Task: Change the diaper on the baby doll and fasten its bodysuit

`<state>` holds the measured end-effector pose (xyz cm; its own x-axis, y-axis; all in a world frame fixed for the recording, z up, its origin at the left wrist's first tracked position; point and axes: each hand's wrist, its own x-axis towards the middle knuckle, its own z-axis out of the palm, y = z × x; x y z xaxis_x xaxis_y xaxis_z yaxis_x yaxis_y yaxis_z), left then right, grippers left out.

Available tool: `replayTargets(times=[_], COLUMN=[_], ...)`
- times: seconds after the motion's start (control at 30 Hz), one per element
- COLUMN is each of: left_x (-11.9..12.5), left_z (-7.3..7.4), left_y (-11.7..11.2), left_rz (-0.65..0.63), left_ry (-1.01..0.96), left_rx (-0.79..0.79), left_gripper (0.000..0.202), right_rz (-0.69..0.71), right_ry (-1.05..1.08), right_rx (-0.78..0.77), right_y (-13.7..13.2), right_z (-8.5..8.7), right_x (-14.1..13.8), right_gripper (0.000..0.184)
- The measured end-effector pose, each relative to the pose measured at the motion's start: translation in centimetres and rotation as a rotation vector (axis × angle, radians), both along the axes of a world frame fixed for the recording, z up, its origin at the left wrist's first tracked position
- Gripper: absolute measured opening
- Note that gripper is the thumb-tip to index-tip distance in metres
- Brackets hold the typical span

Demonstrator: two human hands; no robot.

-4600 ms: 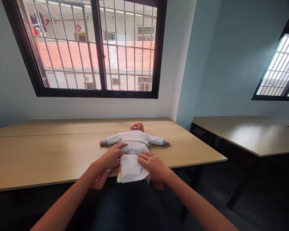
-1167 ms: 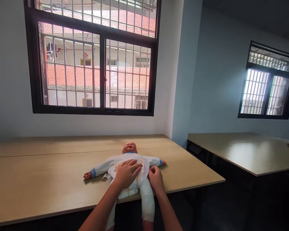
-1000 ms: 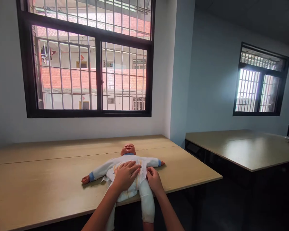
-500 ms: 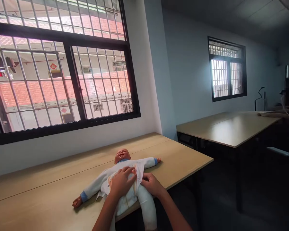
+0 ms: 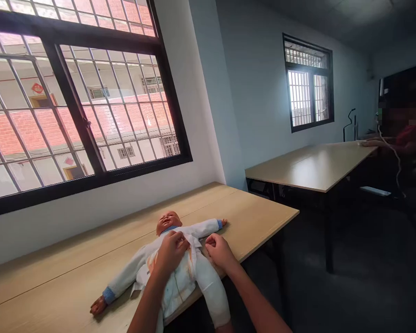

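Note:
A baby doll (image 5: 167, 223) in a white suit with blue cuffs lies on its back on the wooden table (image 5: 263, 217), arms spread, legs hanging over the near edge. A white diaper (image 5: 175, 284) with a printed pattern covers its belly. My left hand (image 5: 169, 252) rests on the doll's chest, its fingers curled onto the cloth. Beside the doll's waist my right hand (image 5: 219, 249) is closed, pinching the edge of the garment or diaper; which one is unclear.
A large barred window (image 5: 79, 111) fills the wall behind the table. A second table (image 5: 308, 169) stands to the right with a dark gap between. Another person (image 5: 407, 134) sits at the far right with a white cable. A smaller window (image 5: 308, 81) is on the far wall.
The view has swung to the right, bringing the far table and a person into sight. My left hand slid up from the doll's belly to its chest; my right hand stays at the waist.

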<state>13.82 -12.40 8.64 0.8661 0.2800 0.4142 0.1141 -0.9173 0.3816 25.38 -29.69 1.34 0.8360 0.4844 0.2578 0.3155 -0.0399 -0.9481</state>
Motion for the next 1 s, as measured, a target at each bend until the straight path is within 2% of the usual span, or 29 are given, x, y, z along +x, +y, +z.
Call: replayTargets(times=[0.1,0.2,0.53,0.7,0.87,1.0], left_x=[-0.5,-0.6,-0.4,-0.8,-0.7,0.0], left_z=[-0.2,0.1,0.8,1.4,1.7,2.8], left_y=[-0.2,-0.7,-1.8,-2.2,-2.5,-2.6], left_rz=[-0.038,-0.098,-0.064,-0.037,-0.017,-0.109], left_ry=[-0.058,-0.031,0.129,0.164,0.219,0.318], left_rx=[0.026,0.039,0.082,0.097,0.113,0.134], left_gripper=[0.015,0.011,0.018,0.016,0.015,0.021], right_rz=[-0.052,-0.010,0.184,0.250,0.248,0.251], right_ry=[-0.190,-0.320,-0.527,-0.604,-0.616,-0.593], right_rx=[-0.232,-0.371,-0.634,-0.717,-0.667,-0.653], right_y=[0.2,0.5,3.4,4.2,3.5,3.2], right_z=[0.1,0.6,2.3,3.3,3.5,3.0], right_x=[1.1,1.9,4.7,5.2,5.1,4.9], right_gripper=[0.027,0.042,0.036,0.033,0.038,0.030])
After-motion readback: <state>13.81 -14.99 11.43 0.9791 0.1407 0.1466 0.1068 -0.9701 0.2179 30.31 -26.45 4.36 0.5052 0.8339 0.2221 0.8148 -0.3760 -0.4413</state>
